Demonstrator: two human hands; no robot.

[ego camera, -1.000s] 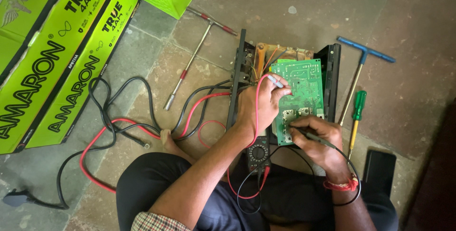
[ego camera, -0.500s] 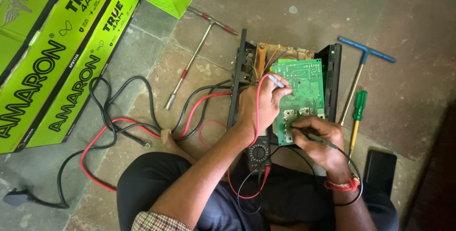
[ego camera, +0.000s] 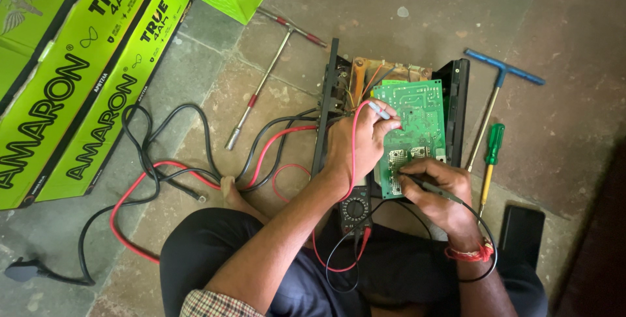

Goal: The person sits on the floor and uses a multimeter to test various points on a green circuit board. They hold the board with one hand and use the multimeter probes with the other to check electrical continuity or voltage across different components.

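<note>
Little has moved since the earlier frames: both hands stay on the green circuit board [ego camera: 417, 131], and only the right hand [ego camera: 437, 190] has shifted slightly along its near edge. That board sits in an opened black case [ego camera: 460, 105] on the stone floor, right of centre, so the cover is already off and the inside is exposed. The left hand [ego camera: 355, 144] has its fingers closed around a red-leaded probe [ego camera: 378, 109], whose tip rests on the board's left side. The right hand's fingers pinch a black probe [ego camera: 427, 186] against the near part of the board. Both leads run back to a black meter [ego camera: 355, 211] lying near the person's lap, so testing looks under way, not finished. A blue T-handled wrench [ego camera: 499, 82] and a green screwdriver [ego camera: 492, 154] lie idle to the right, a red-banded T-wrench [ego camera: 267, 75] to the far left, and loose red and black cables [ego camera: 163, 173] sprawl beside green boxes [ego camera: 78, 82].
</note>
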